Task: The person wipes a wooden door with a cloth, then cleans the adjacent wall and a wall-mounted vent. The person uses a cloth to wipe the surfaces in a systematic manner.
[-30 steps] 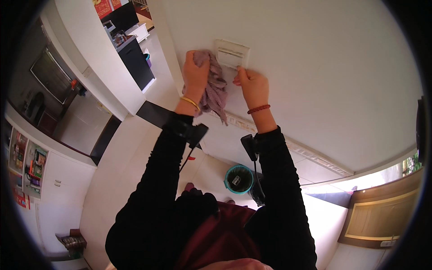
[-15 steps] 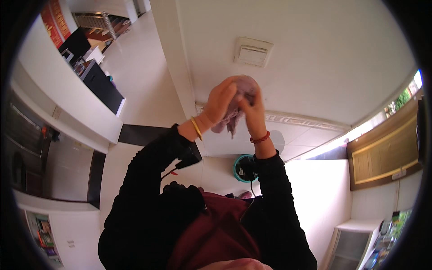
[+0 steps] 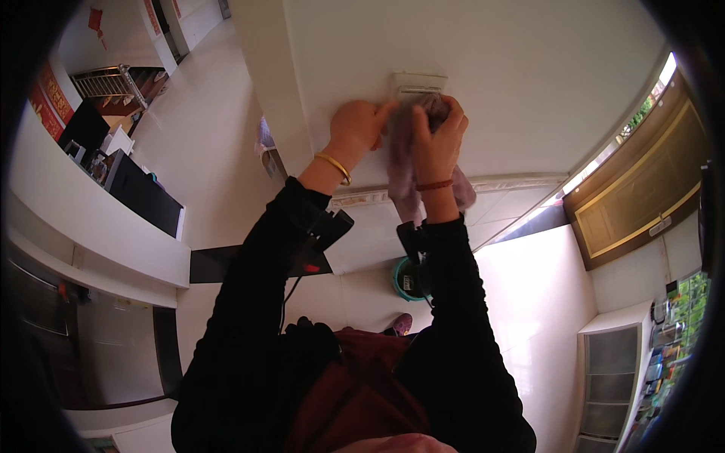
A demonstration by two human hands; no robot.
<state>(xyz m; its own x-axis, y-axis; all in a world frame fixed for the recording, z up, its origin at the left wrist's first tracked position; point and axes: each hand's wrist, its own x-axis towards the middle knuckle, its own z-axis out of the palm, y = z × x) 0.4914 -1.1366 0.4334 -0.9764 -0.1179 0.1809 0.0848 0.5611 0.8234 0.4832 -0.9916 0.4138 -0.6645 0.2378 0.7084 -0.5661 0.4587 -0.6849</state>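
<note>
1. I count two hands raised at the wall: left hand (image 3: pixel 361 128) and right hand (image 3: pixel 436 142).
2. One mauve cloth (image 3: pixel 408 170) between them.
3. One pale wall plate (image 3: pixel 418 81).
4. Two wrist bands: one gold bangle (image 3: pixel 333 167), one red cord (image 3: pixel 433 186).
5. One teal bucket (image 3: pixel 401 278) on the floor.
6. One white cabinet (image 3: pixel 613 377).

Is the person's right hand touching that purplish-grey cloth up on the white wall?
Touching. The head view shows the right hand gripping the purplish-grey cloth, fingers wrapped over its top by the white wall plate, the rest hanging below.
</note>
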